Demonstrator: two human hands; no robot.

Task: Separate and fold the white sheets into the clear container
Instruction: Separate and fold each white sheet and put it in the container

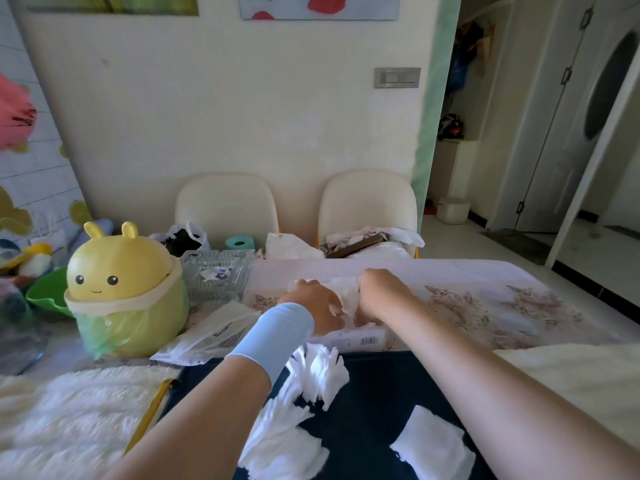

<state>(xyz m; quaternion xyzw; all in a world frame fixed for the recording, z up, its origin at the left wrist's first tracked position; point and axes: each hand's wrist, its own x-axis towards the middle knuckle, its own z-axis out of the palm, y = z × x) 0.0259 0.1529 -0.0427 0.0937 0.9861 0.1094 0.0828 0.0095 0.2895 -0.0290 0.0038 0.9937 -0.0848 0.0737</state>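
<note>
Left hand (313, 303) and right hand (379, 292) pinch white sheet (346, 291) over container (360, 336); risk: thin ply tears if pulled unevenly; loose sheets (318, 372) may slide off lap.

Bright daylight from right, soft focus, wide-angle edge warp, slight blur.

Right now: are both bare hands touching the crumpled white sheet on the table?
Touching. The head view shows the left hand and right hand gripping the crumpled white sheet from either side.
</note>
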